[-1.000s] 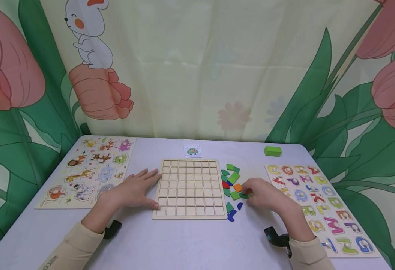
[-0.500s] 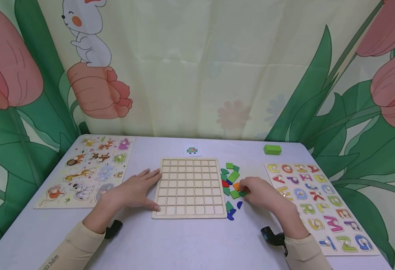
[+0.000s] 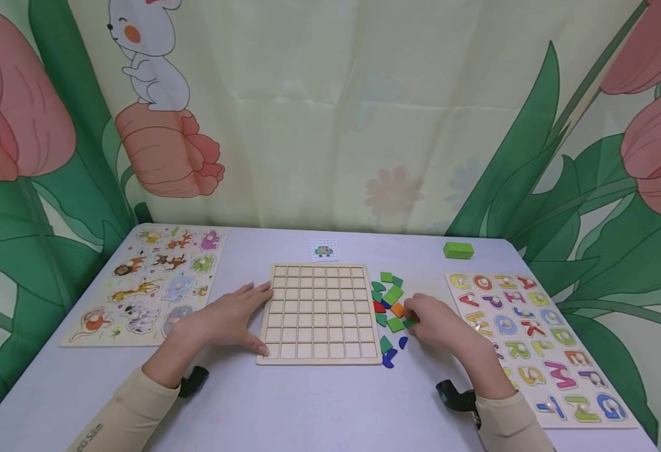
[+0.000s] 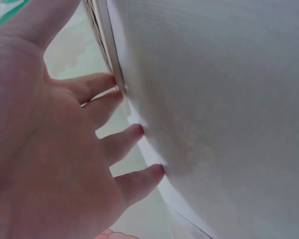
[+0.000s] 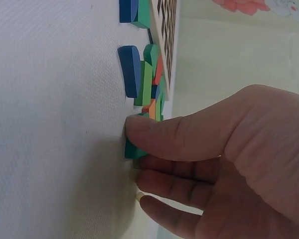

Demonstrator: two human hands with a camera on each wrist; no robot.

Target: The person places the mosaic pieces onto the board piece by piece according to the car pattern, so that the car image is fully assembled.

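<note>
My left hand (image 3: 220, 317) lies at the left edge of a wooden grid board (image 3: 319, 358), its fingers extended and thumb touching the near left corner. In the left wrist view the fingers (image 4: 134, 181) are spread, their tips on the white table by the board. To the right of the board, my right hand (image 3: 434, 320) pinches a dark green block (image 5: 133, 150) low on the table; the thumb covers part of it, and its full shape is hidden. Beside that hand lie an orange block (image 3: 397, 310), a light green block (image 3: 395, 324) and a blue half-round block (image 3: 403, 342).
A small picture card (image 3: 323, 251) lies behind the board. An animal puzzle (image 3: 138, 289) is at left, a letter puzzle (image 3: 545, 351) at right, and a green rectangular block (image 3: 458, 250) at the back right. Several more coloured blocks (image 3: 393, 295) line the board's right side.
My right hand has shifted slightly to the left over the dark green block, covering more of it. My left hand stays at the board's edge.
</note>
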